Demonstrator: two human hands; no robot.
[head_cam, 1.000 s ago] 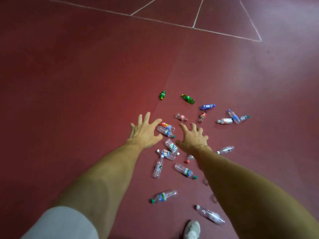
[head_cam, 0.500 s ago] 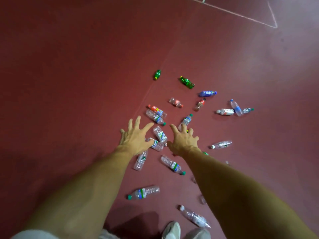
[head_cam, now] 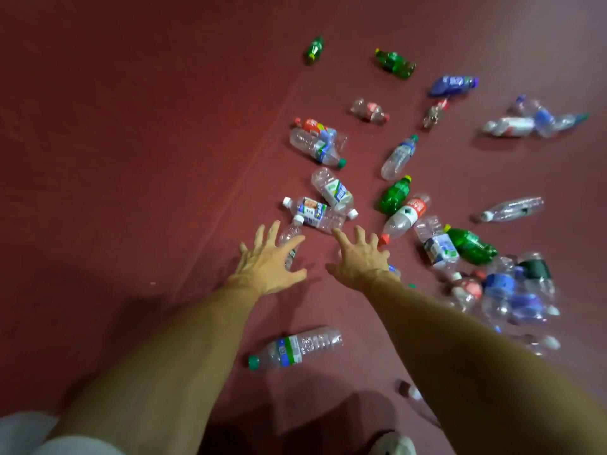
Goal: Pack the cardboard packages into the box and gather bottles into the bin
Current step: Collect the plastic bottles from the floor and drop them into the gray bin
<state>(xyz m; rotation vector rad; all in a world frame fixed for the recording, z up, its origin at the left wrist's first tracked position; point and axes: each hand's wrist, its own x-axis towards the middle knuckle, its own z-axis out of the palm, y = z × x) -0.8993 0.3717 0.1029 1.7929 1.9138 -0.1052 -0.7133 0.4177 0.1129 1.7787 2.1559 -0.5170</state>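
Observation:
Several empty plastic bottles lie scattered on the dark red floor (head_cam: 131, 159). My left hand (head_cam: 267, 261) hovers with fingers spread over a small clear bottle (head_cam: 290, 231) with a white cap. My right hand (head_cam: 359, 257) is spread too, just below a pair of clear labelled bottles (head_cam: 323, 205). Neither hand holds anything. A clear bottle with a green cap (head_cam: 295, 348) lies between my forearms. Green bottles (head_cam: 394, 193) and a red-labelled one (head_cam: 405, 216) lie to the right. No bin, box or cardboard package is in view.
A heap of clear and blue bottles (head_cam: 505, 290) sits at the right, partly behind my right forearm. More bottles lie far off, among them a green one (head_cam: 314, 49) and a blue one (head_cam: 453, 84). My white shoe (head_cam: 395, 446) shows at the bottom edge.
The view has tilted down and closed in on the bottles. Both hands have come nearer the floor, still spread and holding nothing. The white floor lines have left the view.

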